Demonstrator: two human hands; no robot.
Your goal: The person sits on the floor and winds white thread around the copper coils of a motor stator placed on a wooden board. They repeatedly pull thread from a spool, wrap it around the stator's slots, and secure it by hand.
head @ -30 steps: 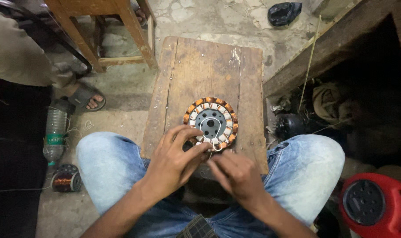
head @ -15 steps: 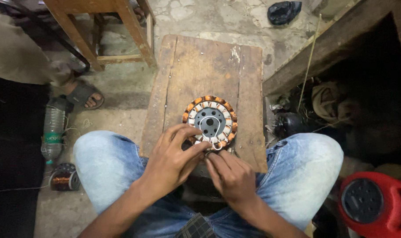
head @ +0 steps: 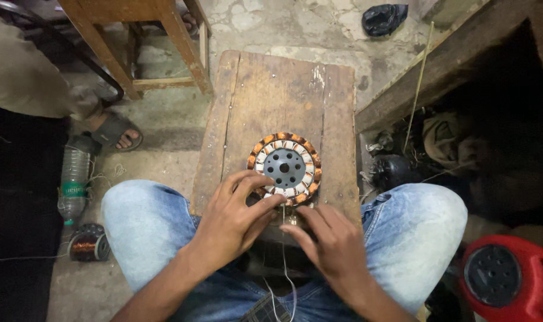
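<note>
Copper-wound stator (head: 284, 169) under left hand (head: 232, 222)

Beyond the round copper-wound stator (head: 284, 168), you have the bare far half of the worn wooden board (head: 283, 89) to pass over. Your blue-jeaned knees (head: 141, 220) box in both near sides; a thin wire (head: 285, 268) runs between your hands.

Two bare forearms are seen, with no sleeves reaching into view. The left hand (head: 232, 217) and the right hand (head: 337, 250) are uncovered: no gloves, rings or watch can be made out. Light blue, faded denim jeans (head: 146, 223) are worn, paler at the knees, with darker seams showing at the inner thighs.
</note>
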